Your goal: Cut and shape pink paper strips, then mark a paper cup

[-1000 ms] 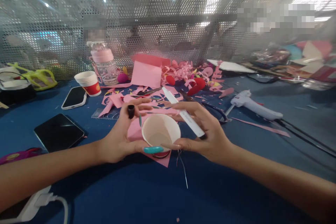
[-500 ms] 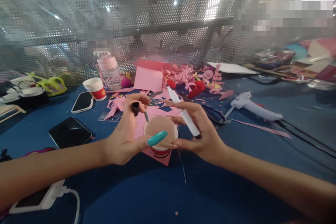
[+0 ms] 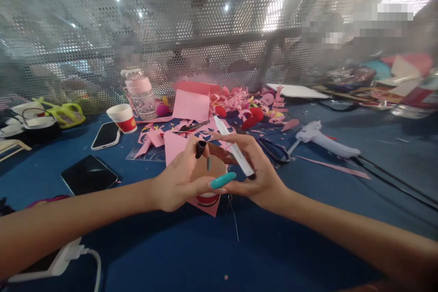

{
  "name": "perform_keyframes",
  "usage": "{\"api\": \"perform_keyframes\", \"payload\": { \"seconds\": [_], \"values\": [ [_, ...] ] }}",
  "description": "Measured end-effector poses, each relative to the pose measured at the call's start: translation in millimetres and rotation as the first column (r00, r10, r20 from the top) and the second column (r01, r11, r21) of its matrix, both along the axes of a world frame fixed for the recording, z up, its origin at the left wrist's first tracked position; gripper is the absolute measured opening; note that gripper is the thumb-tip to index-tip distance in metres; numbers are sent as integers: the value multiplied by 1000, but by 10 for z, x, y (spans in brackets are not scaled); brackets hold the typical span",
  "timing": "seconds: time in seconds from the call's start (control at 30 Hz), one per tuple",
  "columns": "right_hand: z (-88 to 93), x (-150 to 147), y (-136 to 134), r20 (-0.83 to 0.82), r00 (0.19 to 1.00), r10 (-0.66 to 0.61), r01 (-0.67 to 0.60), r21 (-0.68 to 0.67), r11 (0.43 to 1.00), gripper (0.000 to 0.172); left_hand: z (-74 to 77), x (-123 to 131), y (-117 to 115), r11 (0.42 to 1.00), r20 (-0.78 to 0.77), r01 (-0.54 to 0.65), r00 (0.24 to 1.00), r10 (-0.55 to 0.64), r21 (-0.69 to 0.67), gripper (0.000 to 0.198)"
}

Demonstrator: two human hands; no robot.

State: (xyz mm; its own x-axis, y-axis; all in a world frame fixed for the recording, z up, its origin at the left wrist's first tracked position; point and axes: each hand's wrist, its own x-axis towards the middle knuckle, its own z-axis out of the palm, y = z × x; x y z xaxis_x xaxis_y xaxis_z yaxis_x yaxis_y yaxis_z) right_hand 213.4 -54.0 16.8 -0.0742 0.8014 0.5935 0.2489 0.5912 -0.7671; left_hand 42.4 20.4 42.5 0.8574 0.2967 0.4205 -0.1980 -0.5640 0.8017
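Note:
Fingers curled, my left hand (image 3: 179, 180) holds a small black marker cap (image 3: 201, 148). Its thumb, with a long turquoise nail, reaches across the front of a paper cup (image 3: 208, 199). My right hand (image 3: 265, 178) has a white marker (image 3: 237, 151) tucked in its fingers, slanting up to the left. That same hand's thumb and fingers close around the cup's right side. The cup faces me with its open top and is partly hidden by both hands. Pink paper (image 3: 174, 146) lies under and behind it.
A glue gun (image 3: 325, 141) with a cable lies at right. Pink paper scraps (image 3: 236, 98) are heaped behind the hands. On the left are stacked paper cups (image 3: 121, 116), a bottle (image 3: 140, 96) and two phones, one black (image 3: 89, 175). A perforated metal screen (image 3: 212, 32) stands behind.
My left hand has moved right with the cap, closer to my right hand. Its thumb now crosses the cup's front near my right thumb. The view has shifted slightly.

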Motion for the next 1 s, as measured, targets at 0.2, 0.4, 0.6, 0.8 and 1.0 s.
{"api": "perform_keyframes", "payload": {
  "seconds": [0.2, 0.4, 0.6, 0.8, 1.0],
  "values": [
    [-10, 20, 15, 16, 1000, -12, 11, 14, 1000, 65, -75, -15, 64, 986, -11, -53, 998, 55, 155, 35],
    [82, 187, 75, -107, 994, -16, 25, 80, 996, 73, -65, -11, 37, 962, 14, -121, 993, 121, 246, 26],
    [102, 307, 206, -343, 838, -424, 368, -219, 904, 20, -74, -6, 33, 924, 74, -163, 986, 146, 345, 17],
    [18, 165, 216, -294, 918, -268, 57, -569, 820, 29, -94, 19, 35, 924, 113, -155, 986, 122, 350, 11],
    [-46, 46, 197, -345, 930, -122, -135, -633, 763, 37, -97, 17, 44, 911, 97, -159, 987, 132, 381, 13]
  ]
}}
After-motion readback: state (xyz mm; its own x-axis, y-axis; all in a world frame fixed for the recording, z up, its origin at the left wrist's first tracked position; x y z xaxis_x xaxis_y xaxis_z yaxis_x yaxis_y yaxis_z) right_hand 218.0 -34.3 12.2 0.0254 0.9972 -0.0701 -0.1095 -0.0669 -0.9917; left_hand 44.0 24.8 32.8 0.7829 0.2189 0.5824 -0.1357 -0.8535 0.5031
